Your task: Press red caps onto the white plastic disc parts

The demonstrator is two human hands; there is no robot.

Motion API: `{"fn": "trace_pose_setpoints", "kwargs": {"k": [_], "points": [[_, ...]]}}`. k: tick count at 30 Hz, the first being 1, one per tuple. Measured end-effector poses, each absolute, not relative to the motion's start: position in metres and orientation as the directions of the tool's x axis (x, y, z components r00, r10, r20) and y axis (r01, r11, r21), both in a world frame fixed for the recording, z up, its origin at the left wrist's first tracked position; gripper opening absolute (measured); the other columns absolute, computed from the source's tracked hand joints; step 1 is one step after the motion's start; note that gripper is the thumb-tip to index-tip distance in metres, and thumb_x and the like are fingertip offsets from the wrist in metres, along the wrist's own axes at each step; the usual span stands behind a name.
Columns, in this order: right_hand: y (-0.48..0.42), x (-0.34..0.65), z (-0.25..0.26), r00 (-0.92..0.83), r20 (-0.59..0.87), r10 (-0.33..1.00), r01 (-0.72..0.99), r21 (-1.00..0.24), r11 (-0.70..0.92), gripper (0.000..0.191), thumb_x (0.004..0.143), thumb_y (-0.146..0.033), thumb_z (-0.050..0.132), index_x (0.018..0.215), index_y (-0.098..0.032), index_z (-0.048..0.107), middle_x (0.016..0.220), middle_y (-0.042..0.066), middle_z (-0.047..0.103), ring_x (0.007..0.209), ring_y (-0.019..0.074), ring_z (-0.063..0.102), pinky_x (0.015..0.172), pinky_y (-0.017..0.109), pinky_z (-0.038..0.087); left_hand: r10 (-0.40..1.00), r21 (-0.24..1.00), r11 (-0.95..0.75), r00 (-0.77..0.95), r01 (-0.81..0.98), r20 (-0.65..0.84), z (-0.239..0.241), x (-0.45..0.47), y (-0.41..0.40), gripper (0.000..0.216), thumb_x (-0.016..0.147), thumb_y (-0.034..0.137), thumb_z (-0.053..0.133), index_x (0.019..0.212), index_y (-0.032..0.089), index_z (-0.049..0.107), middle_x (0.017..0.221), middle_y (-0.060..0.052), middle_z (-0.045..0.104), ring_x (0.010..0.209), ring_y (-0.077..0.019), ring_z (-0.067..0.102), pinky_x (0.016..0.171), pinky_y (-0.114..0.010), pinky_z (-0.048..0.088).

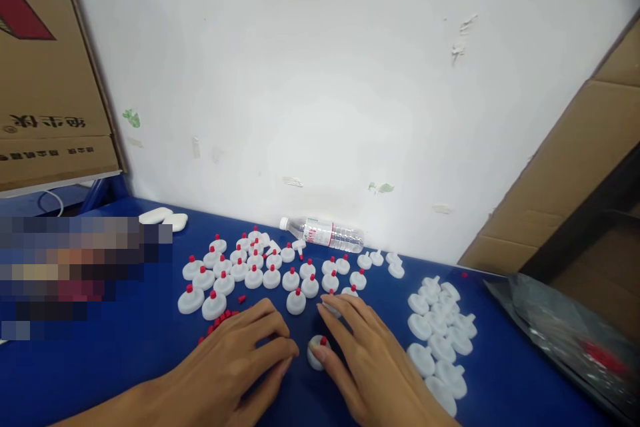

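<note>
My left hand [245,360] is over the blue table, its thumb and fingertips drawn together in a pinch. Anything between them is hidden. Partly behind that hand lie small loose red plugs [217,321]. My right hand [367,353] has its fingers stretched forward and apart, with the thumb lying against a round white cap [314,359] that has a red tip. Those fingers partly cover another white cap [332,307]. Beyond both hands stand several white caps with red-tipped stems [254,277]. To the right lies a cluster of white caps without red tips [441,348].
A clear plastic bottle [340,235] lies along the white wall [320,80]. White rounded objects [156,215] rest at the back left. Cardboard boxes [45,80] flank the table [150,360]. A clear plastic bag [565,327] with something red lies at right. The left side is blurred out.
</note>
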State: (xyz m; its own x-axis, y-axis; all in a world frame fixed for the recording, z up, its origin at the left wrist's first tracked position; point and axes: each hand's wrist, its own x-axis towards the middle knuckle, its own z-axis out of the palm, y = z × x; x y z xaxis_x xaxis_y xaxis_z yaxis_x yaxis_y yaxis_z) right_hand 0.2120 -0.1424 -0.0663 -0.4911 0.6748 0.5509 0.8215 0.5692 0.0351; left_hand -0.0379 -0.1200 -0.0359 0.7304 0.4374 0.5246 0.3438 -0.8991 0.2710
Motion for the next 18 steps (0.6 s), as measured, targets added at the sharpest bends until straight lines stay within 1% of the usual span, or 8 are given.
{"fn": "trace_pose_setpoints", "kwargs": {"k": [3,6,11,16,18], "points": [[-0.142,0.209,-0.067,-0.472,0.561,0.68,0.815,-0.017,0.579,0.036,0.107,-0.035,0.054,0.133,-0.015,0.069,0.135,0.01,0.071,0.126,0.0313,0.067,0.101,0.047,0.062,0.437,0.276,-0.899,0.734,0.34,0.52,-0.036,-0.038,-0.121,0.031,0.101,0.003,0.043,0.11,0.021,0.066,0.098,-0.003,0.068,0.09,-0.0196,0.063,0.082,-0.031,0.056],[-0.141,0.209,-0.068,-0.445,0.551,0.706,0.829,-0.045,0.557,0.033,0.106,-0.026,0.053,0.132,-0.013,0.068,0.134,0.014,0.069,0.127,0.0318,0.066,0.102,0.048,0.062,0.436,0.279,-0.899,0.735,0.337,0.52,-0.036,-0.038,-0.122,0.029,0.101,0.003,0.045,0.109,0.02,0.066,0.099,-0.004,0.068,0.092,-0.0196,0.063,0.083,-0.03,0.056],[-0.14,0.211,-0.071,-0.413,0.546,0.729,0.848,-0.061,0.527,0.034,0.106,-0.026,0.052,0.134,-0.011,0.065,0.133,0.019,0.067,0.125,0.0337,0.067,0.098,0.051,0.063,0.433,0.277,-0.901,0.743,0.335,0.51,-0.035,-0.039,-0.121,0.03,0.101,0.003,0.045,0.109,0.021,0.067,0.098,-0.003,0.068,0.09,-0.0198,0.062,0.083,-0.031,0.056],[-0.139,0.21,-0.077,-0.407,0.541,0.736,0.832,-0.114,0.543,0.034,0.105,-0.021,0.054,0.136,-0.012,0.062,0.131,0.018,0.066,0.121,0.0295,0.068,0.098,0.044,0.063,0.446,0.29,-0.894,0.745,0.342,0.495,-0.037,-0.039,-0.12,0.029,0.102,0.004,0.044,0.11,0.021,0.067,0.099,-0.004,0.068,0.092,-0.0201,0.063,0.084,-0.031,0.056],[-0.139,0.209,-0.078,-0.403,0.543,0.737,0.828,-0.127,0.546,0.034,0.104,-0.021,0.054,0.136,-0.012,0.062,0.13,0.018,0.066,0.12,0.0295,0.069,0.098,0.044,0.064,0.446,0.296,-0.893,0.752,0.339,0.485,-0.038,-0.038,-0.12,0.029,0.102,0.004,0.044,0.11,0.022,0.066,0.099,-0.003,0.068,0.093,-0.0199,0.062,0.085,-0.031,0.056]]}}
